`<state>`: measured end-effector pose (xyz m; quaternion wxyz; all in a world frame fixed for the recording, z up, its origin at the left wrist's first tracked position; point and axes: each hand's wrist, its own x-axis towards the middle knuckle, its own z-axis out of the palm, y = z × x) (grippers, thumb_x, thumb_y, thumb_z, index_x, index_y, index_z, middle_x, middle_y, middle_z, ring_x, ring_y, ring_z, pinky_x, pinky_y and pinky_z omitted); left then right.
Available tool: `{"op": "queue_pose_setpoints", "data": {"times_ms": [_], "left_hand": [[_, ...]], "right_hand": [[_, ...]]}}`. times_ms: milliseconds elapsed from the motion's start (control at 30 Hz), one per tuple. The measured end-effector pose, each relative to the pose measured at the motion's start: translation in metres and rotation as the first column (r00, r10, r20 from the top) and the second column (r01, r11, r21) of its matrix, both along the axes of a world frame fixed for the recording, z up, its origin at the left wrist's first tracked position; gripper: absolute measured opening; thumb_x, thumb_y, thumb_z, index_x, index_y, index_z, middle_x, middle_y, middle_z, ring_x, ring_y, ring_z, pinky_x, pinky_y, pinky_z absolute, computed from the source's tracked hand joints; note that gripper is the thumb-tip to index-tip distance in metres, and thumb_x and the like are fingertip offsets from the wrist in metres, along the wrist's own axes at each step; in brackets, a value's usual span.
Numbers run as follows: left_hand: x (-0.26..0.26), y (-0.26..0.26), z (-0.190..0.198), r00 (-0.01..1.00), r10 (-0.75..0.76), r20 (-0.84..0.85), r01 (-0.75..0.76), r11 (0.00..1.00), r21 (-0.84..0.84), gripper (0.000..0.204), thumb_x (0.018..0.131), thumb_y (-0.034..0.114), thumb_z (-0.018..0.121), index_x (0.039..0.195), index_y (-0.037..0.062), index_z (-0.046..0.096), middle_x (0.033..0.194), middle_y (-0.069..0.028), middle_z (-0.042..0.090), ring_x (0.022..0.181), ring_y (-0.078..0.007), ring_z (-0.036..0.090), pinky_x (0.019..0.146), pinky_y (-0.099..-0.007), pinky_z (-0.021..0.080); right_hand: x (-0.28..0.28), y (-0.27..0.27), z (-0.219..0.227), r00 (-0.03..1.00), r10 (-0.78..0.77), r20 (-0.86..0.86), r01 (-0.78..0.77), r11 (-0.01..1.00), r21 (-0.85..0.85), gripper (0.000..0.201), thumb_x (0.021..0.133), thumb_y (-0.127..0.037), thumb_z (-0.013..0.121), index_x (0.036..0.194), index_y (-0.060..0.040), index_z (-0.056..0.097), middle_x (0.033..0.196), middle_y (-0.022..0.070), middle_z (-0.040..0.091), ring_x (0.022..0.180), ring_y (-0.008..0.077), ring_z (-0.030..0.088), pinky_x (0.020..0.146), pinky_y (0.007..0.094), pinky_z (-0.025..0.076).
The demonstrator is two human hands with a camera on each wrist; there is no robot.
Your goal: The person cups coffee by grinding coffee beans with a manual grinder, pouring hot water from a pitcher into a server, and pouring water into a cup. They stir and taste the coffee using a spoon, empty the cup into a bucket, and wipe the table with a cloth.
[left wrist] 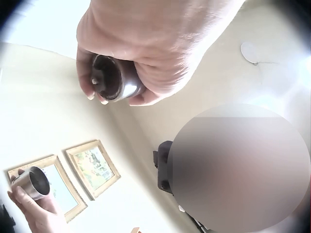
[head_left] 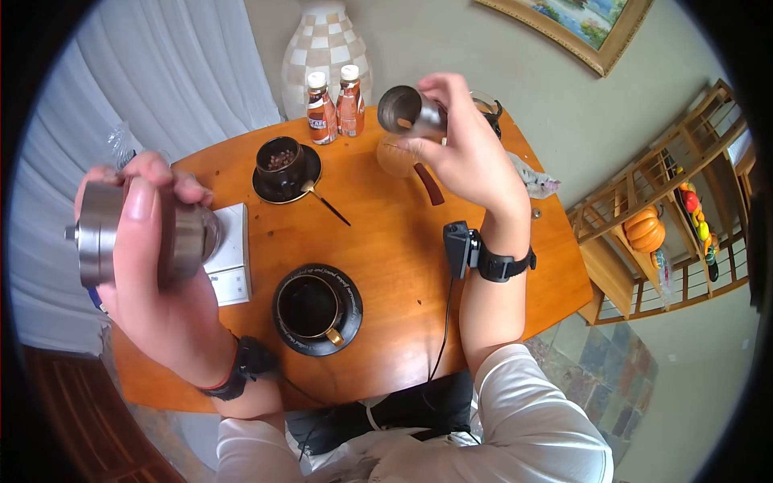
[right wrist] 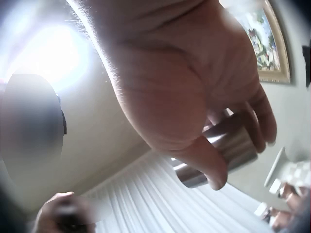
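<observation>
Raised at the left of the head view, my left hand point(head_left: 161, 310) grips a metal hand coffee grinder point(head_left: 98, 249), thumb and fingers wrapped round its body. A small axle pokes out of one end, and a dark, hollow end of the grinder point(left wrist: 109, 77) shows in the left wrist view. My right hand point(head_left: 475, 157) holds a small steel cup point(head_left: 432, 119) over the back right of the table, its mouth turned left. Fingers and thumb curl round the steel cup point(right wrist: 233, 153) in the right wrist view.
A black cup of beans point(head_left: 280, 159) stands on a saucer with a spoon point(head_left: 330, 205). Nearer sits another black cup point(head_left: 310, 306). A white scale point(head_left: 231, 266) lies under the left hand's side. Two bottles point(head_left: 320, 117) and a brown handle point(head_left: 429, 185) are farther back.
</observation>
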<state>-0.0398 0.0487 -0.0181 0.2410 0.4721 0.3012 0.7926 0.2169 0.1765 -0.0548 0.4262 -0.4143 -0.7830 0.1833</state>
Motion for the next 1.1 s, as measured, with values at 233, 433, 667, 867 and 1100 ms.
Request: {"op": "queue_pose_setpoints", "data": {"times_ms": [233, 433, 667, 867, 1100], "left_hand": [[0.007, -0.002, -0.001, 0.998, -0.048, -0.049, 0.048, 0.999, 0.002, 0.036, 0.092, 0.013, 0.063, 0.121, -0.0041, 0.050, 0.101, -0.0167, 0.060, 0.086, -0.0234, 0.060, 0.081, -0.0354, 0.050], [0.010, -0.005, -0.004, 0.993, -0.090, -0.082, 0.089, 0.996, -0.009, 0.032, 0.097, 0.016, 0.059, 0.123, -0.0001, 0.049, 0.107, -0.0142, 0.054, 0.092, -0.0234, 0.054, 0.085, -0.0372, 0.045], [0.009, -0.004, -0.006, 0.987, -0.117, -0.108, 0.117, 0.993, -0.005, 0.030, 0.097, 0.015, 0.057, 0.122, -0.0001, 0.049, 0.108, -0.0144, 0.054, 0.093, -0.0232, 0.054, 0.086, -0.0381, 0.045], [0.009, -0.001, -0.009, 0.989, -0.105, -0.105, 0.103, 0.994, -0.027, 0.029, 0.098, 0.015, 0.057, 0.122, 0.0006, 0.050, 0.107, -0.0141, 0.054, 0.092, -0.0231, 0.055, 0.086, -0.0373, 0.044], [0.007, -0.001, -0.008, 0.986, -0.112, -0.124, 0.109, 0.994, -0.030, 0.029, 0.098, 0.015, 0.057, 0.122, 0.0004, 0.050, 0.107, -0.0143, 0.055, 0.092, -0.0234, 0.055, 0.086, -0.0367, 0.044]], "right_hand": [[0.010, 0.042, -0.034, 0.893, -0.338, 0.296, 0.359, 0.933, -0.019, 0.056, 0.083, -0.009, 0.081, 0.126, 0.0015, 0.046, 0.113, 0.0261, 0.068, 0.105, 0.0400, 0.068, 0.090, 0.0429, 0.055], [0.019, 0.055, -0.045, 0.857, -0.364, 0.366, 0.418, 0.905, -0.078, 0.055, 0.081, -0.015, 0.084, 0.128, -0.0032, 0.059, 0.115, 0.0246, 0.070, 0.107, 0.0385, 0.069, 0.093, 0.0436, 0.054], [0.019, 0.077, -0.077, 0.879, -0.333, 0.341, 0.363, 0.932, -0.026, 0.062, 0.078, -0.021, 0.087, 0.129, 0.0017, 0.060, 0.113, 0.0248, 0.071, 0.108, 0.0364, 0.069, 0.093, 0.0420, 0.055], [0.008, 0.077, -0.075, 0.898, -0.380, 0.221, 0.399, 0.916, -0.048, 0.064, 0.077, -0.020, 0.088, 0.126, 0.0050, 0.055, 0.107, 0.0259, 0.071, 0.107, 0.0352, 0.070, 0.092, 0.0399, 0.056], [0.008, 0.088, -0.084, 0.908, -0.381, 0.172, 0.388, 0.922, -0.003, 0.064, 0.076, -0.019, 0.089, 0.127, 0.0044, 0.057, 0.110, 0.0245, 0.071, 0.107, 0.0347, 0.070, 0.092, 0.0407, 0.056]]}}
